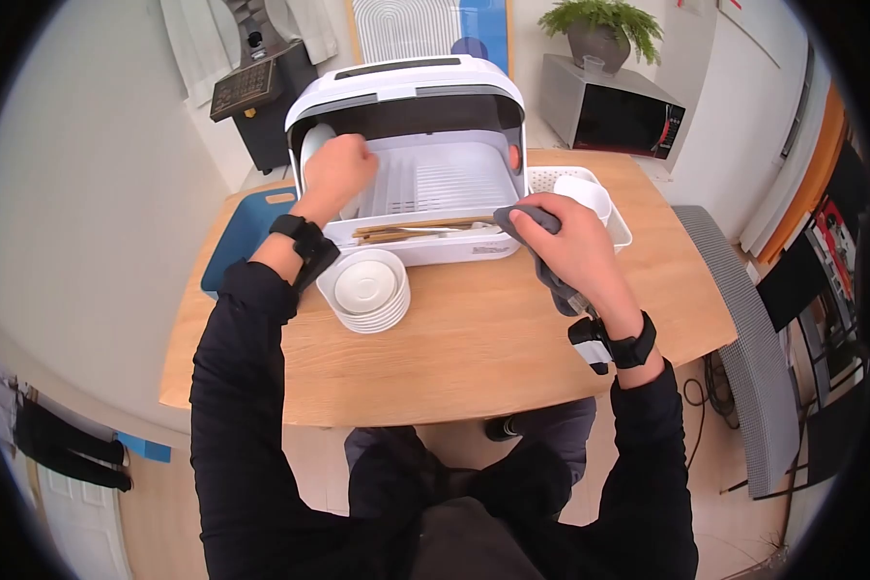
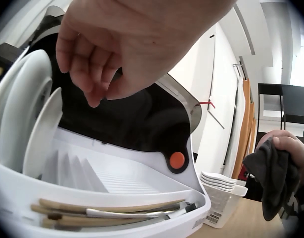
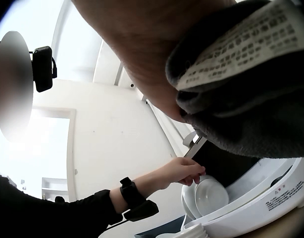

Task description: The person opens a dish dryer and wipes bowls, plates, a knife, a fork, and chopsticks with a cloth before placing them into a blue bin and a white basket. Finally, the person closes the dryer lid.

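Our right hand (image 1: 572, 244) grips a grey cloth (image 1: 543, 253); our left, fingers loosely curled, hovers beside upright plates (image 2: 24, 106), seemingly empty.

Gray cloth (image 2: 273, 173) — bunched; white plates (image 2: 24, 111) — upright in rack (image 1: 435, 253).

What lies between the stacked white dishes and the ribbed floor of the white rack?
A front trough holding wooden and metal utensils lies there, as the head view shows.

Bright daylit room; head view fisheye-curved, its corners black.
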